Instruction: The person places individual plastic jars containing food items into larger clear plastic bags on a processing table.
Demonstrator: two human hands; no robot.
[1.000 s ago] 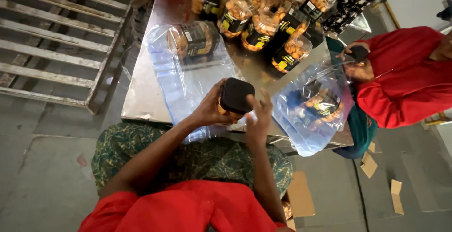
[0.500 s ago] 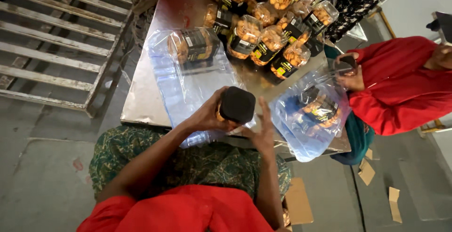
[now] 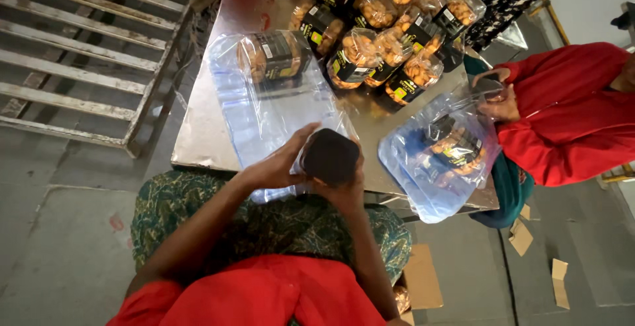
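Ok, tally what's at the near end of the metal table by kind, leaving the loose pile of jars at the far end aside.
Dark-lidded jar, held between left hand and right hand: 1
Bagged jars, one in each bag, the other by the co-worker: 2
Clear plastic bags, near and right: 2
Total: 5

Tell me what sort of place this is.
Probably a small food-packing workshop: many filled snack jars crowd a steel table, clear plastic bags lie ready, and both hands hold a black-lidded jar.
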